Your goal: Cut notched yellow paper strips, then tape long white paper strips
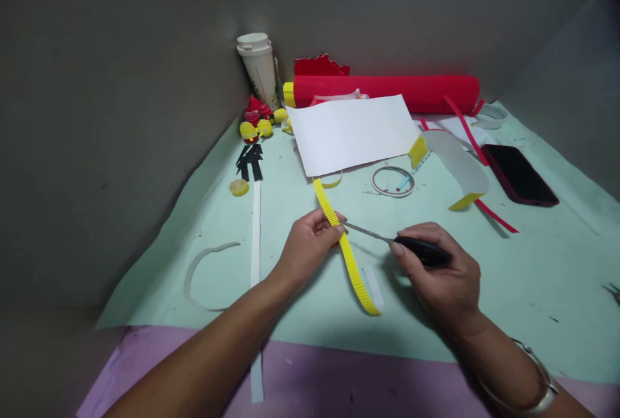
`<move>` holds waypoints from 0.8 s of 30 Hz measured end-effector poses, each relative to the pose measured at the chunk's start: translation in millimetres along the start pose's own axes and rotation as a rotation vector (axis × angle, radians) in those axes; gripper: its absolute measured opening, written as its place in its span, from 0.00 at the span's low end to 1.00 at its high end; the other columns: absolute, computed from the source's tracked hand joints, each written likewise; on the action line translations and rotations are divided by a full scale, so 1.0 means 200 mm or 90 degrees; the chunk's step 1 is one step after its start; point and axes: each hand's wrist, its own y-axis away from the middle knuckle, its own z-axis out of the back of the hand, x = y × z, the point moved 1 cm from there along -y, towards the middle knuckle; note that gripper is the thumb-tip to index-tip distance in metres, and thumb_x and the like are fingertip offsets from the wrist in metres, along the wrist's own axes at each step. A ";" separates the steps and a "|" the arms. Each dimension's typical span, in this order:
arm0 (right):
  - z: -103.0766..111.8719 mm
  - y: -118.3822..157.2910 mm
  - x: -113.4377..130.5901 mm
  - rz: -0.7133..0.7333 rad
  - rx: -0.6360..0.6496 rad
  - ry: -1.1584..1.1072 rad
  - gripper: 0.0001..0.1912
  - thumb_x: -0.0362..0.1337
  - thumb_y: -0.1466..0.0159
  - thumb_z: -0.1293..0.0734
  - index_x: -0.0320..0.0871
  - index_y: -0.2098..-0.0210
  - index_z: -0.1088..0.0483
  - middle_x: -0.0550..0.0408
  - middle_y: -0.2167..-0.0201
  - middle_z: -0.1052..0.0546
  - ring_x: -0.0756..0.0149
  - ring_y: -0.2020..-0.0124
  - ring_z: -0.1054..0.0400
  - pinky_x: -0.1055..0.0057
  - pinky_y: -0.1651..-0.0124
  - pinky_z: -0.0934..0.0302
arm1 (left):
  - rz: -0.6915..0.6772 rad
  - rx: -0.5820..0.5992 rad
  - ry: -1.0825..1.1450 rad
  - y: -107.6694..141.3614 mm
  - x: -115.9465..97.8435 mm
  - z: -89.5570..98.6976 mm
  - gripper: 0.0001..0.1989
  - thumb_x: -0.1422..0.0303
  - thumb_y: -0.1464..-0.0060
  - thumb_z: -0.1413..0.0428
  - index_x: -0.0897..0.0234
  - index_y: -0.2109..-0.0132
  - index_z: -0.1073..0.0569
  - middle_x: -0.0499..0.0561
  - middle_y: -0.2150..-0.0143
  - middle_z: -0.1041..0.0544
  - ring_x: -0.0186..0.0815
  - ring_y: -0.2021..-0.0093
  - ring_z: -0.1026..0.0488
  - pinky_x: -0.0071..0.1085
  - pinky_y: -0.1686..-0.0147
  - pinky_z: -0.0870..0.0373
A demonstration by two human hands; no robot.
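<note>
My left hand (316,237) pinches a yellow corrugated paper strip (354,276) near its middle. The strip runs from close to the white sheet down toward me, and its lower end curls over to show a pale back. My right hand (443,272) is closed around the black handle of a pair of scissors (371,232). Their thin metal blades point left, with the tips at the strip beside my left fingertips. Whether the blades are apart cannot be made out. A long white paper strip (256,237) lies left of my left hand.
Behind the hands are a white sheet (356,134), a red corrugated roll (387,94) and a white cup (259,69). Small yellow and red paper pieces (256,124) and black strips (250,161) lie at left. A tape ring (393,181) and a phone (523,176) lie right.
</note>
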 end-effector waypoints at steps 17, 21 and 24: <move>0.00 0.01 0.00 -0.004 -0.012 0.006 0.05 0.33 0.41 0.30 0.46 0.65 0.29 0.56 0.69 0.26 0.65 0.68 0.31 0.68 0.67 0.35 | 0.000 0.012 0.006 0.00 0.00 0.00 0.07 0.72 0.51 0.41 0.66 0.62 0.26 0.49 0.71 0.27 0.32 0.70 0.31 0.32 0.65 0.35; 0.01 0.01 0.00 0.000 -0.019 -0.001 0.05 0.33 0.41 0.30 0.46 0.65 0.29 0.56 0.69 0.26 0.65 0.68 0.30 0.68 0.67 0.36 | 0.002 0.009 0.007 0.00 0.00 0.00 0.07 0.72 0.51 0.41 0.67 0.62 0.26 0.49 0.71 0.27 0.32 0.71 0.32 0.31 0.66 0.36; 0.01 0.00 0.00 0.008 -0.010 -0.003 0.05 0.33 0.41 0.30 0.46 0.65 0.29 0.55 0.69 0.26 0.65 0.68 0.31 0.68 0.67 0.36 | -0.002 0.009 0.000 0.00 0.00 0.00 0.07 0.72 0.51 0.41 0.67 0.62 0.26 0.50 0.70 0.27 0.32 0.70 0.32 0.30 0.66 0.36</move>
